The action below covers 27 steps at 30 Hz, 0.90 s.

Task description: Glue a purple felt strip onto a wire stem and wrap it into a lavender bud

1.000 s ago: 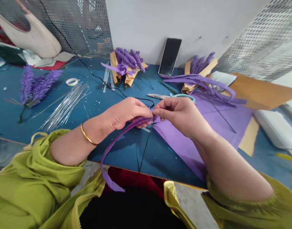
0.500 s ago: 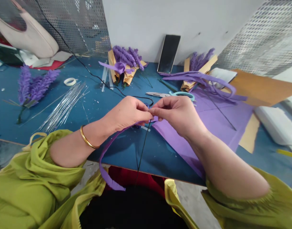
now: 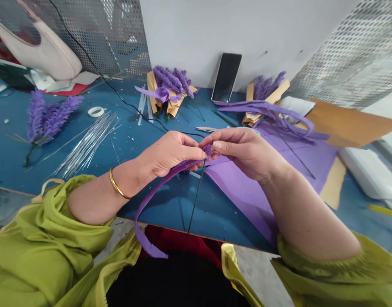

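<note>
My left hand is closed, pinching a long purple paper strip between thumb and fingers. The strip's loose end hangs past the table's front edge. At the fingertips, a small fringed purple flower head sits at the top of a thin dark green wire stem, which slants down towards my lap. My right hand has its thumb and fingers closed around the flower head from the right. The fingers partly hide how paper and wire meet.
Purple paper lies under my right forearm, with scissors partly hidden behind that hand. Silver wires, a tape roll and purple flowers lie left. A phone leans on the wall between wrapped bouquets.
My right hand has shifted slightly right and its fingers have loosened around the tip. The fringed purple flower head now shows between my hands, and the scissors' handles are more covered.
</note>
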Motion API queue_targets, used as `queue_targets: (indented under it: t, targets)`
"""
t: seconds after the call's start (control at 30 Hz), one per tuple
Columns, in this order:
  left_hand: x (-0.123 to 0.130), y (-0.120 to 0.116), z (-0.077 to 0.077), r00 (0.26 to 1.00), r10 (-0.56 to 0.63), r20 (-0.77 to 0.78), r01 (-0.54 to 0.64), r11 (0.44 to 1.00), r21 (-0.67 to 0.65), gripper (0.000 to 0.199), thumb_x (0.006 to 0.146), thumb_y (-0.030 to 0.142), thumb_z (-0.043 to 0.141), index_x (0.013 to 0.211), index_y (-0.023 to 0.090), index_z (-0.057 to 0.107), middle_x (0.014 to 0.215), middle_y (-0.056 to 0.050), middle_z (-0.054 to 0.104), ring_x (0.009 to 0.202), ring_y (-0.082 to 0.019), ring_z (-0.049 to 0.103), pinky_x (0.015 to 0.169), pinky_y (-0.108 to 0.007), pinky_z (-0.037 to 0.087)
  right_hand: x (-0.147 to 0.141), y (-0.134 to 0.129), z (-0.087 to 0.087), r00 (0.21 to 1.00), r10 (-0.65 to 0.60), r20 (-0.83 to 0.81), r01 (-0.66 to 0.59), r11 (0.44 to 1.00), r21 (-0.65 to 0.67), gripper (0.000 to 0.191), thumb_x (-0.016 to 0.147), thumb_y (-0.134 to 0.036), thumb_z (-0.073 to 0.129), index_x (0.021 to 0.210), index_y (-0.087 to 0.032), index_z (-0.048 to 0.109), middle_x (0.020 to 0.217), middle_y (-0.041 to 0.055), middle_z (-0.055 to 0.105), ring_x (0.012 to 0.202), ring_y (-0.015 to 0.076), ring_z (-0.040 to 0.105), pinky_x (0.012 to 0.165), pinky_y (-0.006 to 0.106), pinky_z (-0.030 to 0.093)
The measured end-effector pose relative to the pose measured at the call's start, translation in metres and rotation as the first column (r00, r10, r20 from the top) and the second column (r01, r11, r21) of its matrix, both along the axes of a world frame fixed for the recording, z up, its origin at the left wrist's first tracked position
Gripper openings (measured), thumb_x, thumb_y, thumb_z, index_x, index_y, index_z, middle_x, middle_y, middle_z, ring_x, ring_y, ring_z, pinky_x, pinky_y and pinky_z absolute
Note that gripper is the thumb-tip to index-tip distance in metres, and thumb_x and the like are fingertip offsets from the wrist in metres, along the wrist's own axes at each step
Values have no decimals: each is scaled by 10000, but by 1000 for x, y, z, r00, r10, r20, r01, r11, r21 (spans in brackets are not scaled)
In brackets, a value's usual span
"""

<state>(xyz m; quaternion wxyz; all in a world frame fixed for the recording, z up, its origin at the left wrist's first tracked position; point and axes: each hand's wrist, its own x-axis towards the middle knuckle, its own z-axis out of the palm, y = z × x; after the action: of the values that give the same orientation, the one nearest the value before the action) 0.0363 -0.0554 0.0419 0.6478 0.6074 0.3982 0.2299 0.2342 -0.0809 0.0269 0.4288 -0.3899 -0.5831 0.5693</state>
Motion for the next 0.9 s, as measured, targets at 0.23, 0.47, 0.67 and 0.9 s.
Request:
queue_targets:
  t: [0.23, 0.47, 0.67, 0.9]
  targets:
    - [0, 0, -1, 998, -10, 61, 14, 998, -58, 96, 722, 121, 683, 633, 126, 718, 557, -7, 647, 517, -82, 570, 563, -214, 479, 0, 2, -3, 993, 104, -61, -105, 994, -9, 189, 738, -214, 844, 914, -187, 781, 792, 6, 754, 713, 137, 721, 744, 280, 586]
    - [-2, 4, -2, 991, -101, 87, 108, 991, -74, 113, 739, 180, 675, 653, 121, 717, 615, -28, 673, 548, -94, 591, 568, -219, 490, -1, 3, -5, 996, 68, -58, -68, 998, 2, 106, 734, -172, 841, 804, -166, 762, 729, 8, 754, 683, 139, 729, 681, 240, 587]
    - [-4, 8, -1, 991, -111, 81, 121, 984, -133, 175, 759, 262, 658, 713, 121, 751, 696, -59, 716, 583, -133, 633, 559, -247, 533, 1, 3, -3, 998, 62, -20, -62, 998, 24, 143, 758, -265, 839, 812, -160, 758, 723, 34, 760, 681, 166, 726, 672, 273, 578]
    - [-3, 6, 0, 994, -98, 45, 102, 988, -115, 129, 729, 228, 667, 683, 129, 736, 707, -49, 717, 562, -119, 623, 548, -236, 531, 1, 2, -1, 1000, 24, -6, -24, 999, 35, 169, 729, -291, 859, 780, -166, 758, 708, 21, 747, 660, 150, 706, 668, 272, 562]
